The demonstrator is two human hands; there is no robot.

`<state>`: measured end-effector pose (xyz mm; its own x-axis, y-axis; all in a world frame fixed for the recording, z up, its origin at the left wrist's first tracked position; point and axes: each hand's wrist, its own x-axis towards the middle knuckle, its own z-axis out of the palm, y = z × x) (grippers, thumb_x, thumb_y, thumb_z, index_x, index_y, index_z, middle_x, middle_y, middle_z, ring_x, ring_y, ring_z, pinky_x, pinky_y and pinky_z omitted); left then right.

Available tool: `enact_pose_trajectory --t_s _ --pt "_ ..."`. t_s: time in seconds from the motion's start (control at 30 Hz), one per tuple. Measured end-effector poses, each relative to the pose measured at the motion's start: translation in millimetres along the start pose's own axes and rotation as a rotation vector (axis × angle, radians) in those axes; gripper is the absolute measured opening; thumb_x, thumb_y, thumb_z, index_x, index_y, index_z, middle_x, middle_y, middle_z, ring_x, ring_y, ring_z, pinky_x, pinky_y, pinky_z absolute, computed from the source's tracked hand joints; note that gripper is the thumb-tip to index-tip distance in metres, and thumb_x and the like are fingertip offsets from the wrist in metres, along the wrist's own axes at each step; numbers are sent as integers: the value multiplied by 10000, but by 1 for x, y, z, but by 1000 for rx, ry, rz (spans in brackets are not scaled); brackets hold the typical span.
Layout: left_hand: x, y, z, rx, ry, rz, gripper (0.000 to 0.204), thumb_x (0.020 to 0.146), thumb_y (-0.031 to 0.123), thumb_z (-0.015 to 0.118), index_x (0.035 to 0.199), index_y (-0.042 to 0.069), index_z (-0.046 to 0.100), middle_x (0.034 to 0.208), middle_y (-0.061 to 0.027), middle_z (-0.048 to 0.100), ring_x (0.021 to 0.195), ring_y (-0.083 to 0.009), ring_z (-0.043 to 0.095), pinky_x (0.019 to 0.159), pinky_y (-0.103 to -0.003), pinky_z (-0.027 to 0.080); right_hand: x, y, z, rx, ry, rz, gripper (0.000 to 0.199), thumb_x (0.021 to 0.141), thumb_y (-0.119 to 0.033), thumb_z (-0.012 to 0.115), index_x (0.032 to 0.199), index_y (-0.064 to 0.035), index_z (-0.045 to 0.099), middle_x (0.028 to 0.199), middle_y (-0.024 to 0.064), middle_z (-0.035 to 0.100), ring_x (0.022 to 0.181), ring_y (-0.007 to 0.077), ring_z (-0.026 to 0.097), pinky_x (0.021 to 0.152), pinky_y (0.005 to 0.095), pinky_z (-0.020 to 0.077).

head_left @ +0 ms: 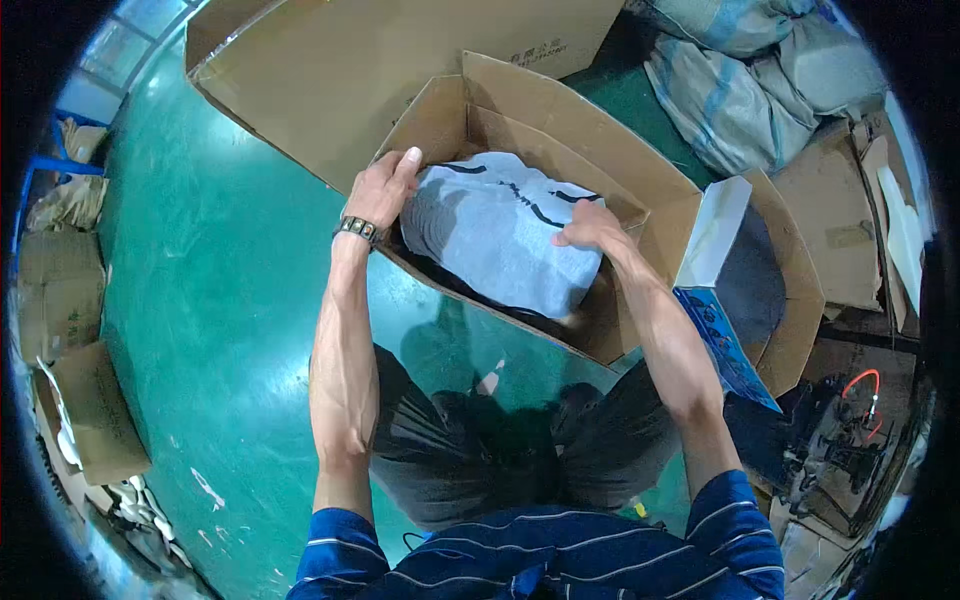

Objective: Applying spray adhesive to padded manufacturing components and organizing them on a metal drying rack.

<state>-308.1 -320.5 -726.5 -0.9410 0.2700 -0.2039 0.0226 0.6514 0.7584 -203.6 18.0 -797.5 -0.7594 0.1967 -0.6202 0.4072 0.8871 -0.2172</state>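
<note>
An open brown cardboard box (560, 110) sits on the green floor in front of me. Inside it lies a pale blue-grey fabric bundle (495, 240) with thin dark lines across it. My left hand (383, 188), with a dark band at the wrist, grips the bundle's left edge at the box's near-left corner. My right hand (590, 228) presses on the bundle's right side, fingers curled over the cloth. Both forearms reach up from the lower edge of the picture.
A second open carton (795, 300) with a blue-and-white box (715, 235) stands to the right. A large flattened cardboard sheet (330, 70) lies behind. Grey sacks (740, 90) pile up at the top right. More cartons (90, 410) line the left edge; dark machinery (850, 440) sits lower right.
</note>
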Motion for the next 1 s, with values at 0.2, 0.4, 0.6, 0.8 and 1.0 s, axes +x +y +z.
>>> enact_pose_trajectory --t_s 0.2,0.4,0.6,0.8,1.0 --pt "5 1 9 41 -2 15 669 1027 635 431 1007 26 707 884 -136 739 852 -307 715 824 -432 538 11 21 16 105 32 -41 611 686 -378 873 1050 91 727 1085 282 718 1030 387 694 864 444 527" --pt "6 0 15 78 9 65 663 1025 629 431 958 23 692 864 -155 731 882 -364 705 822 -463 526 11 24 23 173 -56 -262 671 692 -297 828 1248 37 658 1169 292 695 1173 408 653 964 473 529" --pt "2 -2 8 96 -8 18 670 1026 639 419 991 20 672 880 -171 734 908 -373 705 832 -473 520 -36 -34 56 244 -55 -333 620 686 -162 724 1259 40 604 1123 288 694 1075 457 666 915 490 534" --pt "13 -1 11 174 -1 44 666 1029 635 403 1009 26 672 948 -237 724 982 -462 670 880 -533 498 -40 -36 47 258 -68 -305 597 724 -129 685 1255 103 544 1065 336 677 1066 485 661 902 518 529" --pt "6 5 15 326 62 184 578 1057 543 407 1125 52 703 1097 -267 709 1062 -475 653 918 -563 507 -19 -22 50 395 149 -503 633 700 -203 735 1270 44 609 1253 292 663 1213 451 608 1030 476 499"
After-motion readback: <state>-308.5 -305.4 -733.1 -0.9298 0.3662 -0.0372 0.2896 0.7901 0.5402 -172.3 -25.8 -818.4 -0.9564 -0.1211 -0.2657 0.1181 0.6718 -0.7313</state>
